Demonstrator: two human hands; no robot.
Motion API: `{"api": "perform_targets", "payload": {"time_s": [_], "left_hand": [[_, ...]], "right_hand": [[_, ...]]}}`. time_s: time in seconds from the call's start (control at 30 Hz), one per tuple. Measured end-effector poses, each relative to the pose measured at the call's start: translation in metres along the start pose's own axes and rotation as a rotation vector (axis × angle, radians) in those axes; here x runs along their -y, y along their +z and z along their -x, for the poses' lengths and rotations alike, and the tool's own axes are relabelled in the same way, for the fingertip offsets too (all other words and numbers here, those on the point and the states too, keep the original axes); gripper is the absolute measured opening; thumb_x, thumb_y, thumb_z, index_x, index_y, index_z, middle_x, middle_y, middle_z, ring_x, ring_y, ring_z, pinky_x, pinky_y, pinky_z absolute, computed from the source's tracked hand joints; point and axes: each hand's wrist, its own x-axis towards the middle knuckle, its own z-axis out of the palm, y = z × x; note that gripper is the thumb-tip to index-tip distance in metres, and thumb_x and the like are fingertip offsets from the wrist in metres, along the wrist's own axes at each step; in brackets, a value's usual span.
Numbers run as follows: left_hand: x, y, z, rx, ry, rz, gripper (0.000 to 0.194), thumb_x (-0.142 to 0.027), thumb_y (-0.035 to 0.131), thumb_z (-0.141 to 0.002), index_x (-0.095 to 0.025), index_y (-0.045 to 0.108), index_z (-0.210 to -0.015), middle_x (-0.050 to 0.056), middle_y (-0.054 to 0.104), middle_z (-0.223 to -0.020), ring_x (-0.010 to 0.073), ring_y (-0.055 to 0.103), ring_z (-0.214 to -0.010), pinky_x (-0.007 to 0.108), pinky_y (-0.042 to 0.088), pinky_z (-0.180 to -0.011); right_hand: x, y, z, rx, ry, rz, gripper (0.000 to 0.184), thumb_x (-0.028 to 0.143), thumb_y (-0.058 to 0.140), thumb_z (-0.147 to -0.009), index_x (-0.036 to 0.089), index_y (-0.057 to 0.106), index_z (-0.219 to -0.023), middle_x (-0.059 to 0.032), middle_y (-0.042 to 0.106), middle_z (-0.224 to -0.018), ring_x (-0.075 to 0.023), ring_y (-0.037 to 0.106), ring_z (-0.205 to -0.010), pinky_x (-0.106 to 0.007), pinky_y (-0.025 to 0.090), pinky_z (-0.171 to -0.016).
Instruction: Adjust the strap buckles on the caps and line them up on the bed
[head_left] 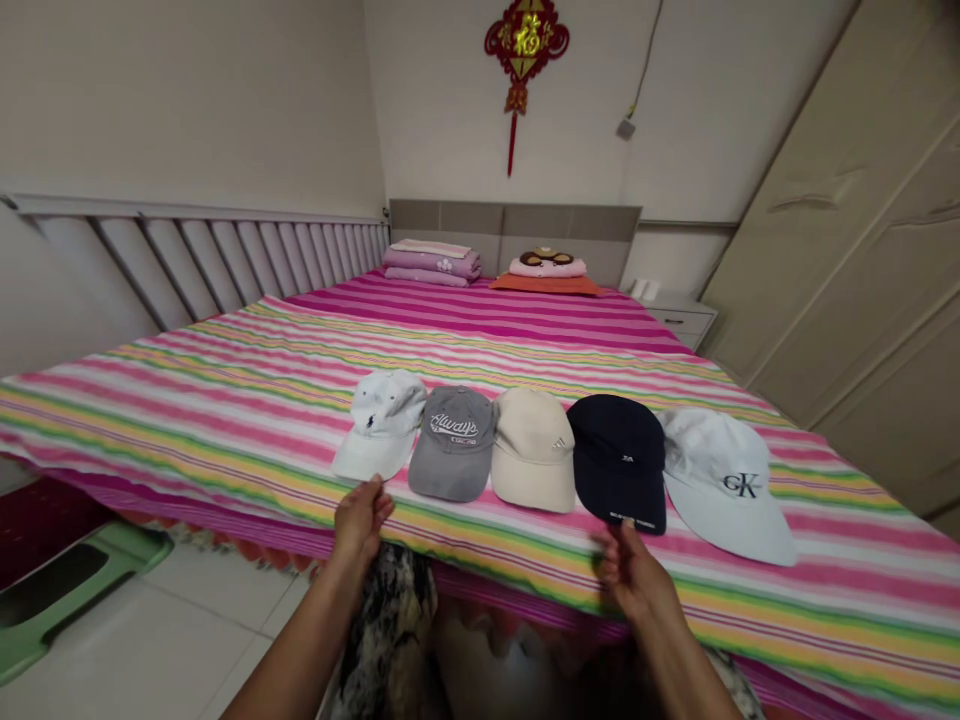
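Observation:
Several baseball caps lie side by side in a row on the striped bedspread, brims toward me. At the left end is a white cap (386,415) with a small dark horse-rider logo; my left hand (362,518) pinches the front edge of its brim. Beside it come a grey cap (454,455) lettered "Always" and a beige cap (532,450). My right hand (634,570) has thumb and fingers closed on the brim edge of a navy cap (619,450). A white cap with CK letters (716,480) ends the row at the right.
The bed (187,400) has a striped cover and a grey headboard (517,225). Folded purple bedding (431,265) and a pink-and-orange pile (547,280) sit at its head. A green stool (112,560) stands on the floor at left, a nightstand (679,318) at back right.

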Motion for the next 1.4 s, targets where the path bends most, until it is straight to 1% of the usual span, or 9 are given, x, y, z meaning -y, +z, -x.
{"api": "perform_targets", "payload": {"time_s": [0.1,0.2,0.37,0.5,0.6,0.73,0.87,1.07,1.4], "left_hand": [[-0.013,0.0,-0.014,-0.073,0.05,0.054,0.013,-0.016,0.053,-0.078,-0.015,0.047,-0.067,-0.006,0.05,-0.045,0.0057,0.052,-0.039,0.014,0.045,-0.04],[-0.018,0.005,-0.024,-0.075,0.036,0.051,0.014,-0.015,0.051,-0.079,-0.015,0.045,-0.066,-0.005,0.05,-0.043,0.0073,0.053,-0.037,0.014,0.043,-0.037],[-0.014,0.007,-0.029,-0.069,0.041,0.008,0.012,-0.011,0.05,-0.079,-0.013,0.046,-0.067,-0.003,0.052,-0.042,0.0072,0.05,-0.033,0.014,0.041,-0.034],[-0.01,0.006,-0.029,-0.056,0.052,-0.006,0.01,-0.011,0.053,-0.077,-0.012,0.047,-0.068,-0.002,0.052,-0.041,0.0081,0.05,-0.034,0.015,0.042,-0.034],[-0.009,0.007,-0.028,-0.047,0.058,-0.005,0.01,-0.011,0.054,-0.075,-0.012,0.047,-0.068,-0.003,0.052,-0.041,0.0081,0.05,-0.033,0.015,0.042,-0.034],[-0.008,0.008,-0.028,-0.041,0.063,-0.004,0.01,-0.012,0.053,-0.075,-0.012,0.048,-0.067,-0.003,0.052,-0.04,0.0079,0.05,-0.033,0.015,0.041,-0.034],[-0.008,0.009,-0.027,-0.039,0.064,-0.005,0.01,-0.012,0.053,-0.074,-0.012,0.048,-0.067,-0.003,0.051,-0.039,0.0077,0.049,-0.033,0.015,0.041,-0.034],[-0.006,0.01,-0.026,-0.024,0.076,0.004,0.009,-0.013,0.053,-0.074,-0.012,0.048,-0.068,-0.004,0.05,-0.039,0.0071,0.048,-0.031,0.015,0.04,-0.034],[0.0,0.008,-0.026,0.038,0.07,-0.013,0.006,-0.016,0.053,-0.074,-0.013,0.049,-0.073,-0.003,0.054,-0.045,0.0087,0.052,-0.037,0.017,0.043,-0.039]], "right_hand": [[0.012,-0.006,-0.004,-0.095,0.02,-0.054,0.025,0.027,0.043,-0.087,0.018,0.045,-0.064,0.005,0.052,-0.044,-0.0039,0.039,-0.027,-0.011,0.033,-0.024],[0.018,-0.004,-0.009,-0.163,0.025,-0.094,0.028,0.019,0.036,-0.09,0.018,0.044,-0.064,0.0045,0.054,-0.046,-0.0024,0.038,-0.027,-0.01,0.034,-0.025],[0.024,-0.004,-0.008,-0.227,0.006,-0.132,0.027,0.014,0.037,-0.089,0.018,0.043,-0.064,0.0033,0.059,-0.051,-0.0024,0.043,-0.029,-0.008,0.037,-0.027],[0.023,0.0,0.001,-0.261,0.015,-0.152,0.031,0.014,0.027,-0.093,0.017,0.045,-0.067,0.0048,0.059,-0.049,-0.0005,0.043,-0.027,-0.005,0.037,-0.029],[0.012,0.012,0.01,-0.225,0.104,-0.13,0.027,0.013,0.032,-0.091,0.015,0.048,-0.069,0.002,0.062,-0.052,-0.0016,0.044,-0.028,-0.007,0.038,-0.028],[-0.006,0.039,0.014,-0.117,0.292,-0.093,0.02,0.015,0.044,-0.086,0.011,0.051,-0.068,-0.0043,0.063,-0.053,-0.0036,0.044,-0.027,-0.011,0.036,-0.024],[-0.017,0.062,0.003,-0.085,0.368,-0.126,0.022,0.017,0.041,-0.088,0.013,0.049,-0.068,0.0002,0.058,-0.048,-0.003,0.045,-0.028,-0.009,0.036,-0.026],[-0.026,0.066,-0.004,-0.121,0.346,-0.174,0.022,0.01,0.04,-0.088,0.015,0.045,-0.067,0.005,0.054,-0.045,-0.0019,0.045,-0.029,-0.007,0.038,-0.03],[-0.03,0.063,0.0,-0.108,0.265,-0.127,0.024,0.011,0.039,-0.088,0.015,0.046,-0.066,0.0051,0.054,-0.046,-0.0011,0.045,-0.03,-0.007,0.037,-0.031]]}}
